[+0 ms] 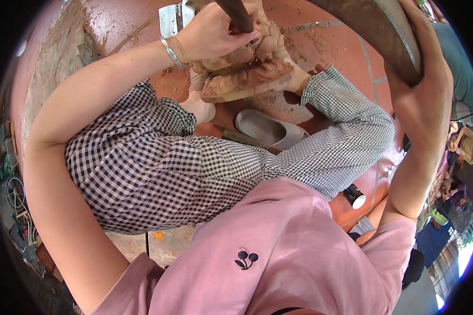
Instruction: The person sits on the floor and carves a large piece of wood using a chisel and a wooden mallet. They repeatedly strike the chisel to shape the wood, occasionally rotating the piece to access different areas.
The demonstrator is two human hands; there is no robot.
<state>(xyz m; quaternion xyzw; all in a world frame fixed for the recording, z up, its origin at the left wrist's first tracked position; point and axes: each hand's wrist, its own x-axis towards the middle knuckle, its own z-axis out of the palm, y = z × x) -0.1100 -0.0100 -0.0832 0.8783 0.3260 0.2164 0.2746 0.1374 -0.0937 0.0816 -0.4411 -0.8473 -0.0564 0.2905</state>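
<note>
My left hand (210, 34), with a silver bangle at the wrist, grips a dark chisel (235, 13). The chisel's lower end meets a brown wood carving (247, 84) with rounded, deeply cut shapes and a flat base. On either side, my bare feet (199, 106) press against the carving. At the upper right, close to the camera, my right hand (423, 89) is wrapped around a large brown wooden mallet (381, 31). The mallet is raised, apart from the chisel. Part of it runs out of the picture at the top.
A grey slipper (268, 127) lies between my legs, beside a flat wooden strip (249, 140). Near my right knee a dark cup (355, 196) lies on the red tiles (347, 55). A rough stone slab (55, 58) stands at the far left. Wood chips litter the floor.
</note>
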